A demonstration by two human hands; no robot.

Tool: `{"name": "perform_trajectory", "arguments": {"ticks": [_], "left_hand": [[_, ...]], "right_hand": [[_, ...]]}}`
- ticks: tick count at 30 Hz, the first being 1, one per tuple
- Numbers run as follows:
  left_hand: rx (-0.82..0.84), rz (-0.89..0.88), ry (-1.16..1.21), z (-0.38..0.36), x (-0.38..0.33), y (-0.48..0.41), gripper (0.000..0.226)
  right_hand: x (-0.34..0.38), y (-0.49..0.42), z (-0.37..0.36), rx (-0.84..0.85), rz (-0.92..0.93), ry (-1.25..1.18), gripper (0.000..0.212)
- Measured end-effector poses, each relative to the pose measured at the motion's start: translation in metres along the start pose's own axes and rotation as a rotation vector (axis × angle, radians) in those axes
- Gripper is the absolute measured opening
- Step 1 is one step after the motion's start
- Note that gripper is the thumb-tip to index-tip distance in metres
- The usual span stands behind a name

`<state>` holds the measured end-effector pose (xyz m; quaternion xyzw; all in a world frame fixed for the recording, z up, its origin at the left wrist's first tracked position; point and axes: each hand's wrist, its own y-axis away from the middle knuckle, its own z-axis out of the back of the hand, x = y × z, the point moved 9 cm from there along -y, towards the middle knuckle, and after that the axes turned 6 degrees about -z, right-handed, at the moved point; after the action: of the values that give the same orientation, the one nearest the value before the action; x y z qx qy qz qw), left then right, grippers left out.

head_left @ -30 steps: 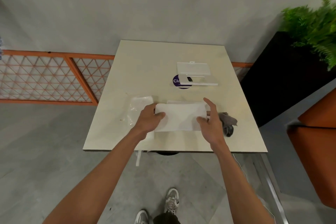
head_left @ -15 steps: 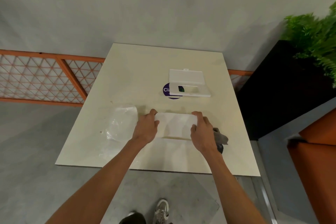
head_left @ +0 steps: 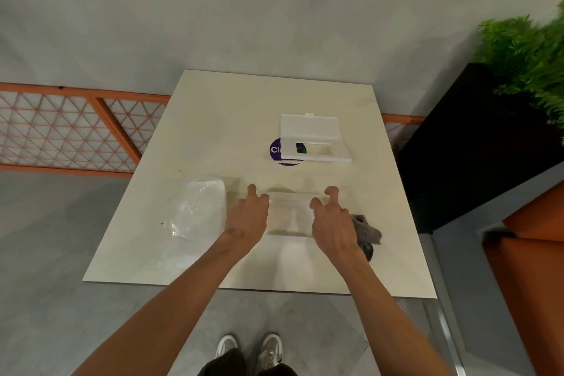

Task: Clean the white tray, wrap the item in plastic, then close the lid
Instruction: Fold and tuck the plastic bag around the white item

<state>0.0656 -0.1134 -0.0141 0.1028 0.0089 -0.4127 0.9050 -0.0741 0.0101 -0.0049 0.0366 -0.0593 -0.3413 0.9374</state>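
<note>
A flat white piece under clear plastic film (head_left: 290, 214) lies on the beige table (head_left: 244, 119) between my hands. My left hand (head_left: 247, 218) grips its left edge with curled fingers. At the right edge, my right hand (head_left: 332, 218) pinches it between thumb and bent fingers. Its near edge casts a shadow on the table. Further back stands the white box (head_left: 316, 154), its lid (head_left: 309, 127) standing open. Its top has a rectangular cutout with a small dark green item (head_left: 301, 149) inside. A grey cloth (head_left: 367, 230) lies bunched by my right wrist.
Crumpled clear plastic (head_left: 200, 210) lies left of my left hand. A purple round sticker (head_left: 276, 151) shows under the box's left end. A black planter (head_left: 476, 143) with a green plant stands right of the table, and orange seats (head_left: 537, 253) are nearer. My shoes (head_left: 250, 348) are below the table's edge.
My hands slid inward along the white piece and their fingers curled onto its edges. The view shifted, so the table sits lower and closer in the picture.
</note>
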Motion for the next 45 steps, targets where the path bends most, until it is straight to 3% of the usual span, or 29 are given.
{"name": "perform_trajectory", "arguments": {"ticks": [5,10,16,20,25,30,35,41,45], "left_hand": [[-0.011,-0.077,-0.151,0.005,-0.007,-0.003,0.029],[0.115,-0.040,-0.273,-0.006,-0.005,-0.010,0.056],[0.126,-0.031,-0.249,-0.009,-0.008,-0.014,0.053],[-0.032,-0.041,-0.041,0.013,0.000,-0.001,0.045],[-0.335,-0.038,0.256,0.053,0.035,0.061,0.029],[-0.513,-0.037,0.385,0.057,0.090,0.133,0.017],[-0.541,-0.024,0.365,0.036,0.132,0.185,0.013],[-0.407,-0.038,0.324,-0.004,0.158,0.213,0.021],[-0.353,-0.102,0.306,-0.018,0.157,0.209,0.025]], "right_hand": [[0.010,-0.004,0.008,-0.097,0.075,0.142,0.040],[0.008,-0.017,-0.006,0.067,0.083,0.317,0.054],[0.006,-0.024,-0.010,0.102,0.092,0.320,0.056],[0.014,-0.012,0.009,0.000,0.058,0.192,0.050],[0.059,0.038,0.038,-0.167,0.060,-0.229,0.025],[0.121,0.093,0.018,-0.130,0.110,-0.537,0.017],[0.167,0.132,-0.006,-0.081,0.142,-0.621,0.017],[0.204,0.156,-0.027,-0.175,0.142,-0.458,0.015],[0.222,0.156,-0.039,-0.175,0.144,-0.388,0.026]]}}
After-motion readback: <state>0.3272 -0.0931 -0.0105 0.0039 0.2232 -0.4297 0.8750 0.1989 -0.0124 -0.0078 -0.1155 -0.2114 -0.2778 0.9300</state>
